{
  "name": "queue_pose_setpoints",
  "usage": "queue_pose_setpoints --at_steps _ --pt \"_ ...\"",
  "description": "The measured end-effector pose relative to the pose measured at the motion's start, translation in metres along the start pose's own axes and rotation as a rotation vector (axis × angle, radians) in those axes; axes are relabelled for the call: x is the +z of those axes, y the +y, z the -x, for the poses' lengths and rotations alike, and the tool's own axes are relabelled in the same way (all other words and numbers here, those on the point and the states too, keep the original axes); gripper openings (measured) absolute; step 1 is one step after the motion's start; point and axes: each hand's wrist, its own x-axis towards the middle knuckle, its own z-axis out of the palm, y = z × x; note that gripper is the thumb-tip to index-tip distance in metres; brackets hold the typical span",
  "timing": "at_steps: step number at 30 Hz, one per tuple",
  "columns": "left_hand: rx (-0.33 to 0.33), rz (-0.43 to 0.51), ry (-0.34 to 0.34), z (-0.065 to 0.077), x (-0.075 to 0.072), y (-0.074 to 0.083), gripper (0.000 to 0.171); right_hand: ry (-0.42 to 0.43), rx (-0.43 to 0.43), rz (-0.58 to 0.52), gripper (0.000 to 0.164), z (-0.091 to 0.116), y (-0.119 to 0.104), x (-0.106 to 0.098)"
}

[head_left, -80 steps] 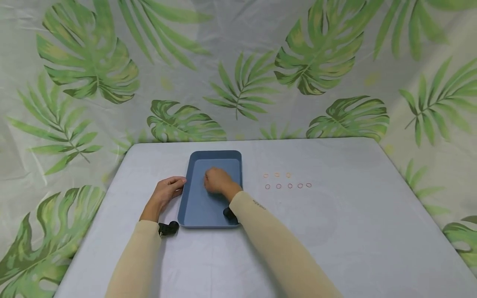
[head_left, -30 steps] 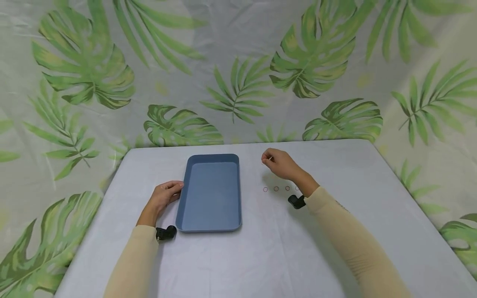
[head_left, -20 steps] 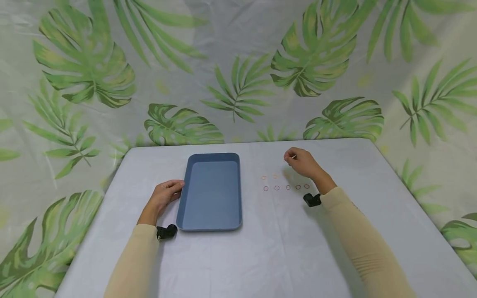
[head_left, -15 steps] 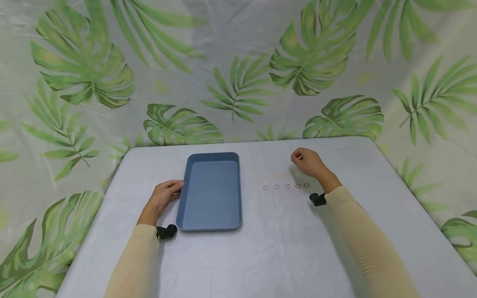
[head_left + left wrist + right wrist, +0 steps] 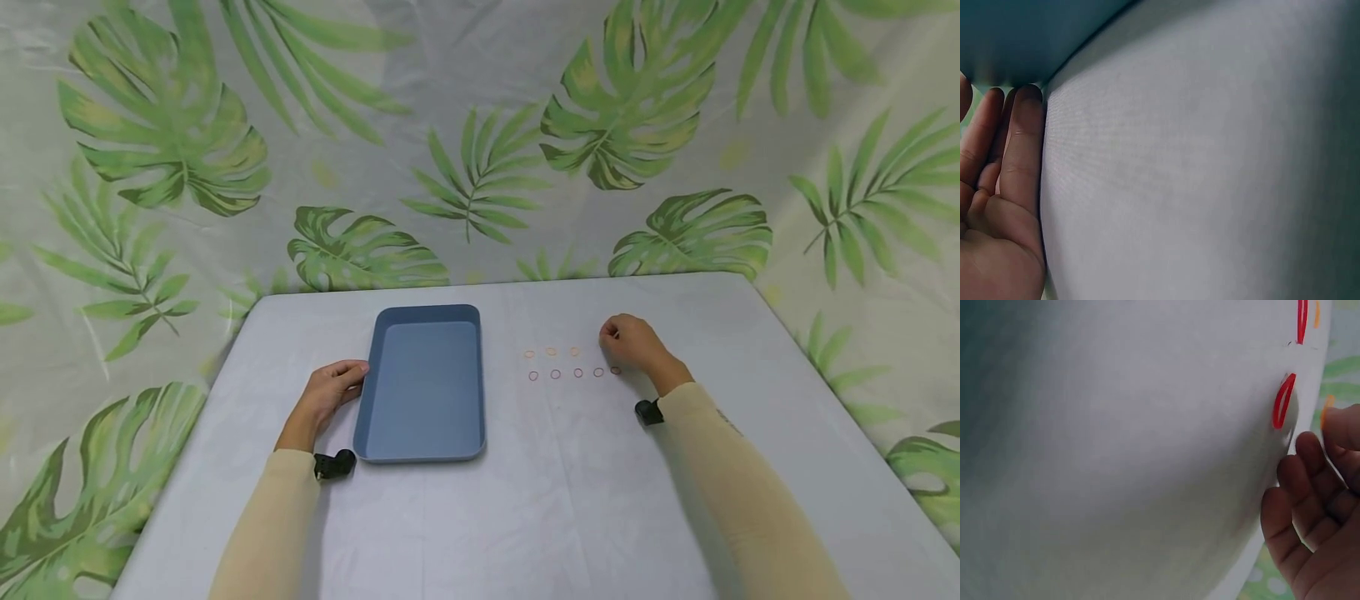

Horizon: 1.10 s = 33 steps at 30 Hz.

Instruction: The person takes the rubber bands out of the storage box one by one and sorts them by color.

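My left hand rests with its fingertips against the left wall of a blue tray; the left wrist view shows straight fingers touching the tray wall. My right hand is low over the table, at the right end of a row of 3 orange rubber bands. In the right wrist view, a small orange rubber band shows at the thumb tip, pinched; the other fingers curl loosely. Several red rubber bands lie in a row nearer me, the last one just below the right hand.
A white cloth covers the table. Behind its far edge hangs a leaf-patterned curtain. Black wrist cameras sit on both forearms.
My right hand came out of the tray, passed over the orange row to the right, then lowered toward the table at its end. The left hand stayed at the tray wall.
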Motion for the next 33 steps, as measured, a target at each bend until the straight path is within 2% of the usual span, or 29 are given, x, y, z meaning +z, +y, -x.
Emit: queue_pose_setpoints --at_steps 17,33 --pt "-0.004 -0.005 -0.008 0.001 -0.001 0.002 0.043 -0.051 -0.029 0.095 0.015 -0.005 -0.014 0.002" --pt "-0.013 -0.018 0.004 0.002 0.001 0.002 0.044 -0.045 -0.018 0.096 0.016 -0.004 -0.015 0.005"
